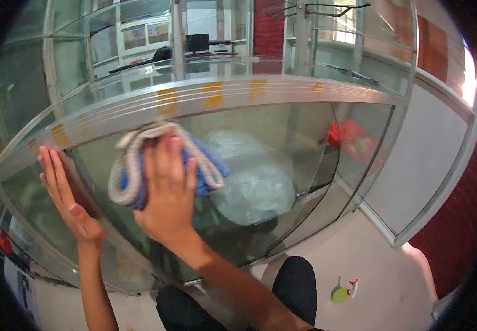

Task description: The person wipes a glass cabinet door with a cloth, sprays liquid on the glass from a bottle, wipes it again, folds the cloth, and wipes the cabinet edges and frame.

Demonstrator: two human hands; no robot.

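Note:
Spread under my right hand (167, 186) is a folded blue cloth with a thick whitish edge (124, 182). The hand lies over it, holding it to the upper part of a glass front panel (242, 120), just below the aluminium rail (130, 103). Cloth and fingers look slightly blurred. My left hand (70, 202) holds nothing; its fingers are stretched upward, with the tips at the rail's left part and the palm by an upright frame post (79, 178). Behind the glass sits a bulky clear plastic bag (255, 186).
Yellowish tape marks (212, 94) dot the rail. A green spray bottle (342, 294) lies on the pale floor (370, 265) at right. My knees (294, 285) are close to the glass. A white-panelled frame (420, 153) and a red bag (354, 138) are on the right.

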